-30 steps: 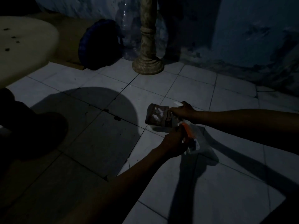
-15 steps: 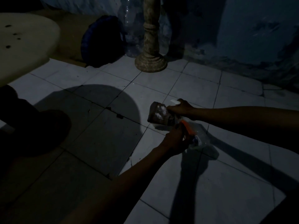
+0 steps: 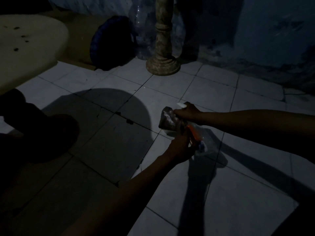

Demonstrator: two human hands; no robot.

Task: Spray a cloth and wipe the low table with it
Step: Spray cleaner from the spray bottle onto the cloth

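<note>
Your right hand [image 3: 186, 113] is curled around the top of the cloth [image 3: 168, 120], holding it up over the tiled floor [image 3: 213, 193], and something pale and narrow pokes out past its knuckles. Your left hand [image 3: 181, 147] is just below, fingers wrapped around the spray bottle [image 3: 201, 139] – clear body, orange part near the grip, the rest too dim to read. The two hands sit close together, one above the other, cloth and bottle almost touching.

Under them, pale square tiles with dark grout lines, some chipped, and a big rounded shadow to your left. The low table [image 3: 29, 53] is well off at the far left, a cream rounded top with a few dark spots. Further back, a turned stone pedestal [image 3: 162, 48] stands on the tiles, a large clear water jug [image 3: 141, 31] behind it, a dark blue round bag [image 3: 109, 43] beside that, and a mottled blue wall [image 3: 255, 40].

The cloth looks crumpled, dull reddish-brown with whitish patches.
</note>
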